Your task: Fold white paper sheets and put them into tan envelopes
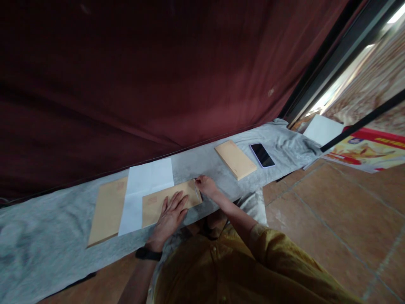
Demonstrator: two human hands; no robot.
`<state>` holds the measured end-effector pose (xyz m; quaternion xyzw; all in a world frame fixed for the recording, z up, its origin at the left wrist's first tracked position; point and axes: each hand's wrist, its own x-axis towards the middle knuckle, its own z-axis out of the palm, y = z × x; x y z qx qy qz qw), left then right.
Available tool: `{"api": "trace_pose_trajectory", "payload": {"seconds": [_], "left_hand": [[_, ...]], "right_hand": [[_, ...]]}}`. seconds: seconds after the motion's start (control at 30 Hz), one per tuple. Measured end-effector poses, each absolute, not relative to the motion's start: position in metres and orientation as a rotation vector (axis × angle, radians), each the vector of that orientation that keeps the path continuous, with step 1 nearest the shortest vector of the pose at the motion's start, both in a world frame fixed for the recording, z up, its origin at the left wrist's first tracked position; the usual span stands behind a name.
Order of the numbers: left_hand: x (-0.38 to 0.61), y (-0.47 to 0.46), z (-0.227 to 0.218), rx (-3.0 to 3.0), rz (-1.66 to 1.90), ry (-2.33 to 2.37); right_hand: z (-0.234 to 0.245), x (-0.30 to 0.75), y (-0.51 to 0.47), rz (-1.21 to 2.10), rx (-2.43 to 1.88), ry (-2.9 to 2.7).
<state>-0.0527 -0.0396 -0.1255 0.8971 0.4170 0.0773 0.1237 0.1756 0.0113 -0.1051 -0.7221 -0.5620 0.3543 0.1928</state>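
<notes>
My left hand (170,214) lies flat with fingers stretched out on a tan envelope (155,206) on the grey cloth-covered bench (44,249). My right hand (205,185) pinches the envelope's flap end at its right edge. The envelope overlaps a white sheet of paper (144,185). Another tan envelope (109,210) lies to the left, partly under the white sheet.
A stack of tan envelopes (235,159) and a dark phone (262,155) lie farther right on the bench. A white sheet (322,129) rests at the bench's far end. A dark red curtain (142,76) hangs behind. Tiled floor (341,211) and a printed poster (367,152) are on the right.
</notes>
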Motion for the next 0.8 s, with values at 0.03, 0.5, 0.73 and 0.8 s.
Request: {"api": "trace_pose_trajectory", "payload": {"seconds": [0.03,0.5,0.73,0.8], "left_hand": [[-0.052,-0.041,-0.126,2.616,0.234,1.223],[-0.038,-0.054,-0.101,2.575,0.557,1.39],[-0.007,-0.048,-0.116,2.094,0.799,1.341],[0.004,-0.047,-0.127,1.902,0.825,1.317]], "right_hand": [[-0.105,0.174,0.013,1.006,-2.024,-1.558],[-0.106,0.202,-0.015,1.334,-1.501,-0.826],[-0.121,0.207,-0.041,1.222,-1.209,-0.383],[-0.127,0.202,-0.046,1.241,-1.203,-0.342]]}}
